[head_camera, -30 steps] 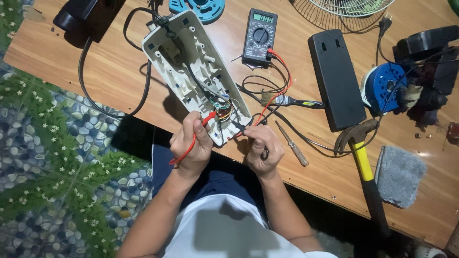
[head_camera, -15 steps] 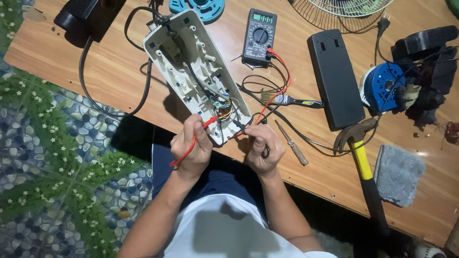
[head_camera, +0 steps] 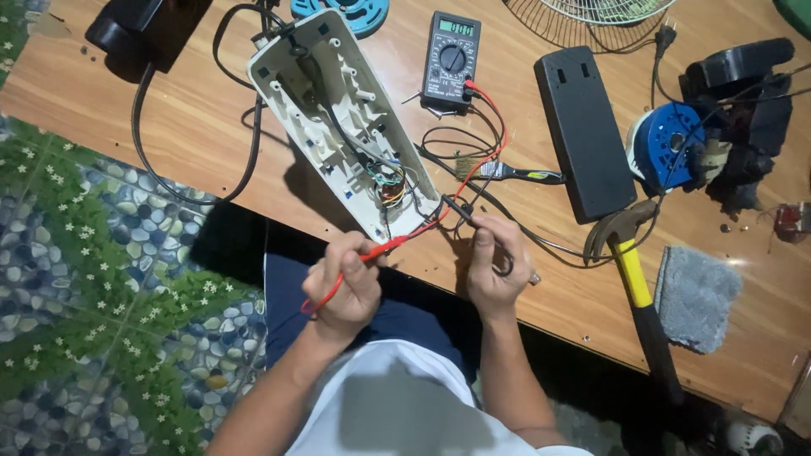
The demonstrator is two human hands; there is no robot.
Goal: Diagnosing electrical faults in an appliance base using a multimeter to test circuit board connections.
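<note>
We count one opened cream appliance housing [head_camera: 338, 118] on the wooden table [head_camera: 169, 110], one multimeter [head_camera: 451, 59], two probes, one black cover [head_camera: 583, 131], one blue spool [head_camera: 667, 152], one hammer [head_camera: 629, 270] and one grey cloth [head_camera: 697, 295]. At far left a black object [head_camera: 127, 25] is cut off by the top edge, as is the wire fan guard [head_camera: 583, 17] farther right. The wiring inside the housing's near end is too tangled for us to sort out.

Our left hand [head_camera: 342, 283] is clenched around the red probe [head_camera: 376, 249], whose tip reaches up and right into the housing's near end. Just to the right, our right hand [head_camera: 494, 262] pinches the black probe [head_camera: 460, 209], its tip also pointing at that near end. Both hands sit at the table's near edge, just below the housing.
</note>
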